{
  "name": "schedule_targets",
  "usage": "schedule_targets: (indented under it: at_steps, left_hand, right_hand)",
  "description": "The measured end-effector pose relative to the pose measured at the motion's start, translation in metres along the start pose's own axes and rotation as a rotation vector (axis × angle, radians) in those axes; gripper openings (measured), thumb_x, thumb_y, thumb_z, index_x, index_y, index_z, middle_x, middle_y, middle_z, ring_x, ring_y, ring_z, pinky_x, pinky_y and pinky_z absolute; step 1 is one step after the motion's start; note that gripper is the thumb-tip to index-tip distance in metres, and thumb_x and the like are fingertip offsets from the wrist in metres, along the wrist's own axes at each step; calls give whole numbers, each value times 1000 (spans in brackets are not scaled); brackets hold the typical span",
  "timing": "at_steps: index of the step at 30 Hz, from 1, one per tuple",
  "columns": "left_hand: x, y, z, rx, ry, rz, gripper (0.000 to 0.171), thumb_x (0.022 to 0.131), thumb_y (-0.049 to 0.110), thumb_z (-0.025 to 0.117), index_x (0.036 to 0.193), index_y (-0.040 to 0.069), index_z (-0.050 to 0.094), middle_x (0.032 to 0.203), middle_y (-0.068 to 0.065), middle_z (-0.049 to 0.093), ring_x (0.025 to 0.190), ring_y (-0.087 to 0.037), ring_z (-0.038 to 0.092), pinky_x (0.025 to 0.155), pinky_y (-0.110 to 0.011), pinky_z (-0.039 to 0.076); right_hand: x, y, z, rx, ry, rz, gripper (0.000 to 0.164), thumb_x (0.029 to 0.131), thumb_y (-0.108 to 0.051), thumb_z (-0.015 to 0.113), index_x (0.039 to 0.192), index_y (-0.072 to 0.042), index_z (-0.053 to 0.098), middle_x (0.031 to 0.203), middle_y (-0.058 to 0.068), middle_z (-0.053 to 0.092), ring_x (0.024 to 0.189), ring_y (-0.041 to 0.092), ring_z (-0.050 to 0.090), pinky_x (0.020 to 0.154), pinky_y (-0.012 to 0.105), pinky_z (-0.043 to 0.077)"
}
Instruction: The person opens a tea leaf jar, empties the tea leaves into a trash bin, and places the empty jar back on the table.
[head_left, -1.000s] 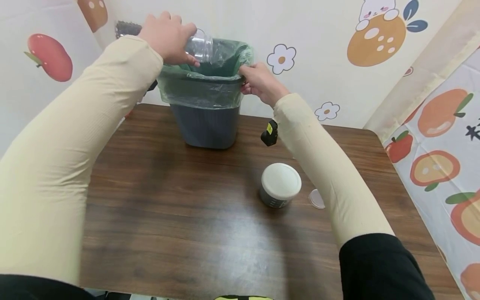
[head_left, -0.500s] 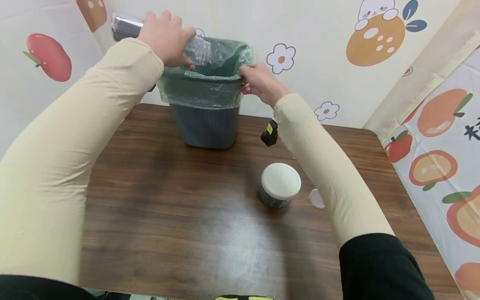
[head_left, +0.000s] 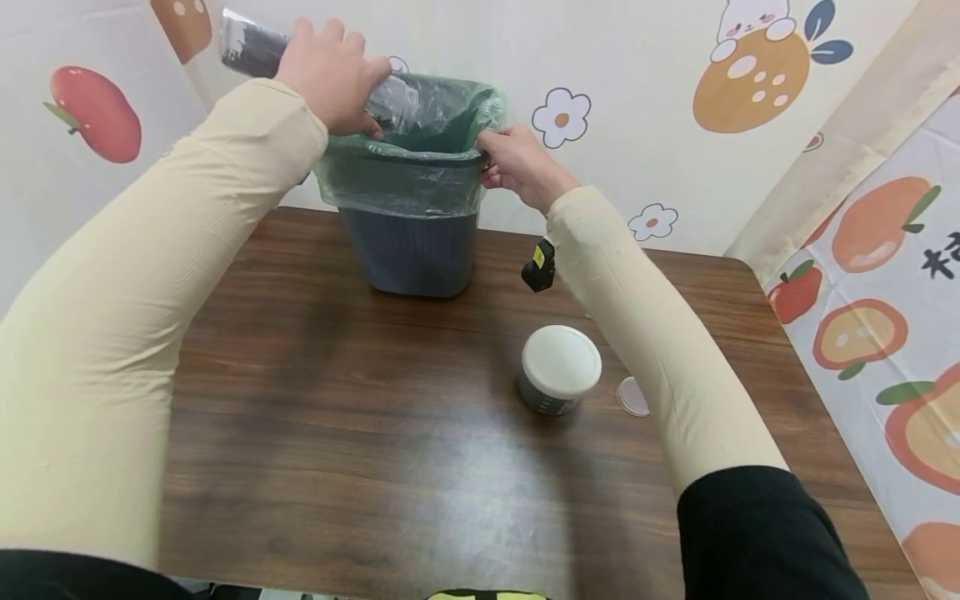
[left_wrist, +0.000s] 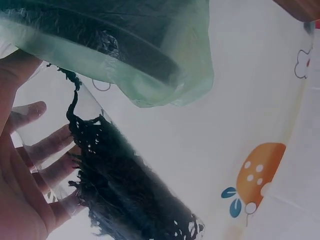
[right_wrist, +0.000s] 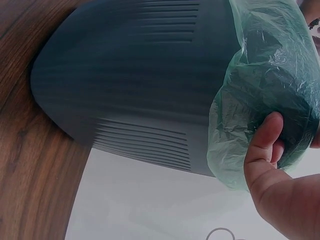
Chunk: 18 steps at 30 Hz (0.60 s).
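My left hand grips a clear jar at the left rim of a dark blue trash bin. The jar lies tilted, its bottom raised to the left and its mouth end low over the bin's opening. Dark stringy shreds fill much of it, with a thin strand trailing toward the mouth in the left wrist view. A green translucent bag lines the bin and folds over its rim. My right hand pinches bag and rim at the right corner, thumb outside. The bin's inside bottom is hidden.
A white-lidded tub with a dark lower part stands on the wooden table, right of centre. Beside it lies a small clear round lid, near my right forearm. A printed wall covering is close behind the bin.
My left hand has tipped the jar more steeply, its bottom rising and its mouth end dipping. The dark shreds have shifted off the jar's bottom. My right hand holds its place.
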<state>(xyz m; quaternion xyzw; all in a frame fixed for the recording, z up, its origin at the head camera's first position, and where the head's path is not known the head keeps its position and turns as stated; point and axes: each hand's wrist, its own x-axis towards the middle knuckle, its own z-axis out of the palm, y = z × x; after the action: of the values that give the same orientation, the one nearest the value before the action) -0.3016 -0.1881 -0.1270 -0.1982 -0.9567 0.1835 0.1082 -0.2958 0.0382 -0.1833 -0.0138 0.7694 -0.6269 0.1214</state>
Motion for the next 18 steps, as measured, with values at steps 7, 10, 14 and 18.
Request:
schedule_targets:
  at_steps: [7, 10, 14, 18]
  left_hand:
    - [0, 4, 0, 62, 17, 14, 77, 84, 41, 70, 138, 0, 34, 116, -33, 44, 111, -49, 39, 95, -63, 31]
    - [-1, 5, 0, 47, 18, 23, 77, 84, 41, 69, 138, 0, 34, 114, -33, 44, 109, -50, 39, 93, -63, 32]
    - [-2, 5, 0, 17, 23, 33, 74, 84, 40, 70, 136, -1, 35, 111, -33, 44, 106, -50, 39, 89, -64, 32]
    - [-2, 6, 1, 24, 44, 30, 70, 85, 37, 70, 133, -2, 37, 110, -32, 46, 105, -49, 40, 89, -63, 33]
  right_hand:
    - [1, 0, -1, 0, 0, -6, 19, 98, -14, 43, 82, -4, 46, 84, 6, 42, 66, 18, 46, 64, 23, 47]
    - [1, 0, -1, -1, 1, -4, 19, 98, -13, 43, 81, -5, 45, 84, 6, 42, 66, 18, 46, 64, 24, 47]
    - [2, 0, 0, -2, -2, 0, 19, 98, -13, 43, 82, -4, 46, 84, 7, 41, 66, 18, 45, 64, 24, 47]
    - [1, 0, 0, -8, -1, 0, 18, 98, -14, 43, 83, -4, 47, 84, 7, 41, 66, 19, 46, 65, 24, 47]
